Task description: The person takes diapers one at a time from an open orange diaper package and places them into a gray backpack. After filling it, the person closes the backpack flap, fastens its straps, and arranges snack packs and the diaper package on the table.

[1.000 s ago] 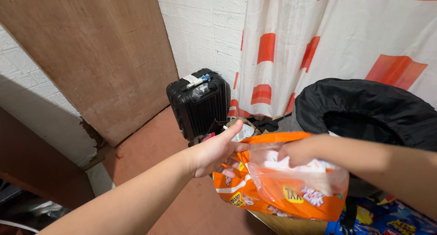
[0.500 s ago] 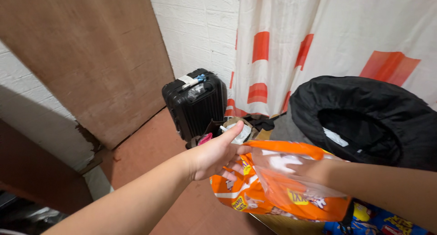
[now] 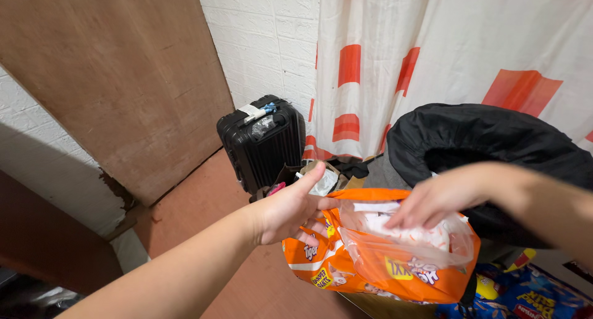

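At lower centre of the frame, I see my left hand (image 3: 290, 209) pinching the rim of the orange plastic diaper pack (image 3: 370, 257) while my right hand (image 3: 435, 198), fingers loosely spread, reaches into its open top.

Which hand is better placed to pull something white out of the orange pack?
Probably the right hand: its fingers are already at the open top of the orange pack, over the white contents. The left hand grips the pack's edge, steadying it.
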